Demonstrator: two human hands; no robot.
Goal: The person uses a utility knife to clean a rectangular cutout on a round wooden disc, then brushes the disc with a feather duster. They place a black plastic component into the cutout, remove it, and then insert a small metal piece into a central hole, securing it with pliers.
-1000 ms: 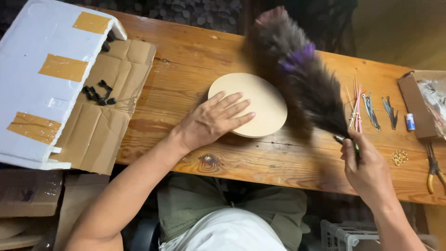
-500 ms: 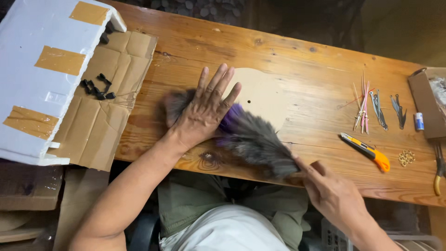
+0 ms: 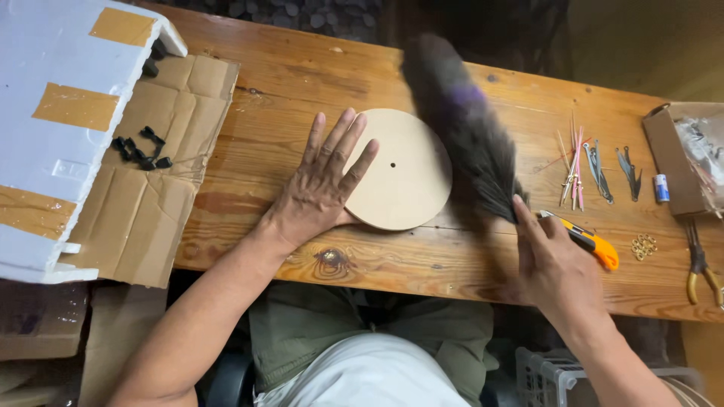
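A round light wooden disc (image 3: 403, 177) with a small centre hole lies flat on the wooden table (image 3: 302, 83). My left hand (image 3: 320, 185) rests palm down on the disc's left edge, fingers spread. My right hand (image 3: 554, 260) grips the handle end of a dark feather duster (image 3: 464, 124), whose blurred plume with a purple band stands over the table just right of the disc.
An orange utility knife (image 3: 596, 245) lies beside my right hand. Thin sticks (image 3: 573, 162), small metal tools (image 3: 611, 169), gold rings (image 3: 643, 245) and pliers (image 3: 701, 267) sit at the right. Flattened cardboard (image 3: 151, 196) with black clips (image 3: 139, 149) and a white foam box (image 3: 53, 113) lie left.
The duster swept down across the disc and my left hand, then swung back up to the right of the disc. My left hand stayed pressed on the disc.
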